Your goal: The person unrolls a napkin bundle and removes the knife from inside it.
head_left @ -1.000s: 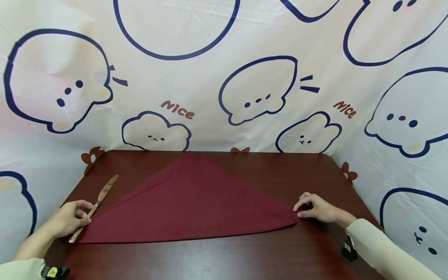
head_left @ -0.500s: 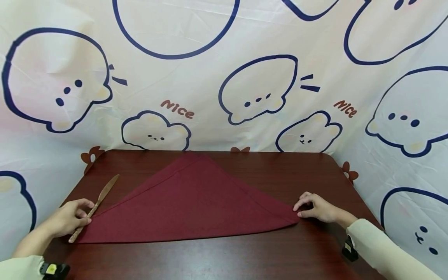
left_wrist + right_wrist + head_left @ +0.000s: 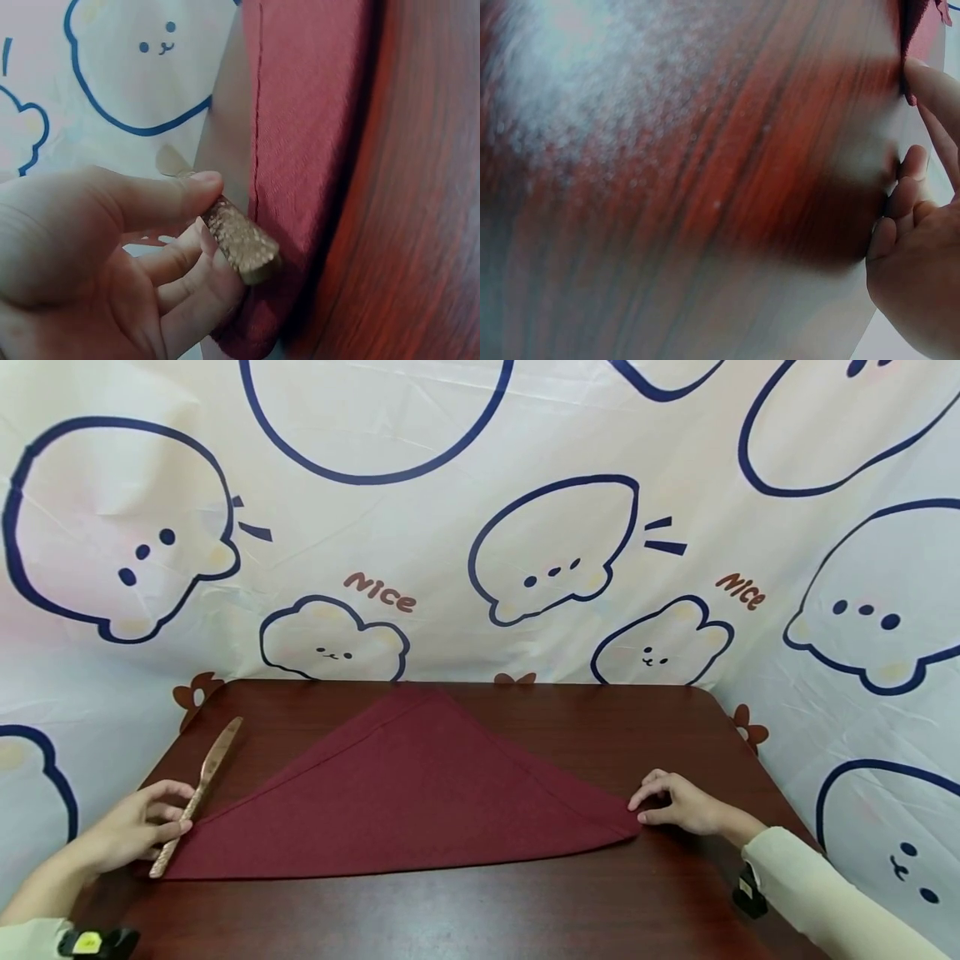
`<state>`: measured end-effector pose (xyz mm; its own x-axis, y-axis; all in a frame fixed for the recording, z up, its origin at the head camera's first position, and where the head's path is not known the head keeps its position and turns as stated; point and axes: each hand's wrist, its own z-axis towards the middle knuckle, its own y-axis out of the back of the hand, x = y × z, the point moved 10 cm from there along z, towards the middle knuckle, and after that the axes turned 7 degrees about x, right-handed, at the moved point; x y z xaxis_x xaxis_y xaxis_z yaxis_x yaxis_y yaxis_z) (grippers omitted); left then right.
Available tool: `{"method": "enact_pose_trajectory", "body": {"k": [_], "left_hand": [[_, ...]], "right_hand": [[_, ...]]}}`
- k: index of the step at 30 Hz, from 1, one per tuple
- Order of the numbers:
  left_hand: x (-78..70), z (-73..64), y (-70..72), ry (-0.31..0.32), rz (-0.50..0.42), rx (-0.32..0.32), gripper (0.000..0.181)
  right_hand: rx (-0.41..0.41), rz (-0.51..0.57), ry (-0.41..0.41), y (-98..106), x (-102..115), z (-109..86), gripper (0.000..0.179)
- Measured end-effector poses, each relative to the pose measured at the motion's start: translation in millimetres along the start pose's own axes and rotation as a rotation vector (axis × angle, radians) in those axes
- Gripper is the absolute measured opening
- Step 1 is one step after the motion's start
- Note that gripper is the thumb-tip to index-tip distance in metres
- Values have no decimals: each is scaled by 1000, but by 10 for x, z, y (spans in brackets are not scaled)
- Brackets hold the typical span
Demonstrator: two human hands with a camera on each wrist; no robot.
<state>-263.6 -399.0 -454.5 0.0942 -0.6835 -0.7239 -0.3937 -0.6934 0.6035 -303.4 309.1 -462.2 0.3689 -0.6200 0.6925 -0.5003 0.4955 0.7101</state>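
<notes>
My left hand point(image 3: 131, 831) pinches the handle of a golden table knife point(image 3: 217, 750) between thumb and fingers at the cloth's left corner. The blade points away from me, towards the far left. In the left wrist view, the knife's speckled handle point(image 3: 238, 238) sticks out between thumb and fingers, over the cloth's edge. A dark red cloth point(image 3: 405, 802), folded into a triangle, lies flat with its long edge towards me and its peak at the table's far edge. At its right corner, my right hand point(image 3: 686, 806) pinches the tip between thumb and forefinger, the other fingers curled.
The brown wooden table point(image 3: 480, 914) reaches back to a pale printed curtain point(image 3: 450, 543), which also runs along both sides. Bare table shows in front of the cloth. Black wrist cameras point(image 3: 750, 893) sit at both cuffs.
My left hand has shifted a little left with the knife. Its blade tip has swung left and away from me. The right hand and the cloth stay as they were.
</notes>
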Motion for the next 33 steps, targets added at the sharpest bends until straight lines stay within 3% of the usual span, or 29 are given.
{"method": "enact_pose_trajectory", "body": {"k": [9, 15, 26, 33], "left_hand": [[-35, 20, -67, 27, -145, 9, 47], [-81, 37, -95, -27, -227, -15, 26], [-301, 74, -171, -84, -356, -35, 28], [-467, 149, -314, -126, -449, -8, 31]], "right_hand": [[-3, 6, -17, -6, 9, -21, 11], [10, 14, -31, 8, -12, -10, 12], [25, 13, -51, -1, -65, 2, 13], [22, 17, -56, 0, -70, -5, 13]]}}
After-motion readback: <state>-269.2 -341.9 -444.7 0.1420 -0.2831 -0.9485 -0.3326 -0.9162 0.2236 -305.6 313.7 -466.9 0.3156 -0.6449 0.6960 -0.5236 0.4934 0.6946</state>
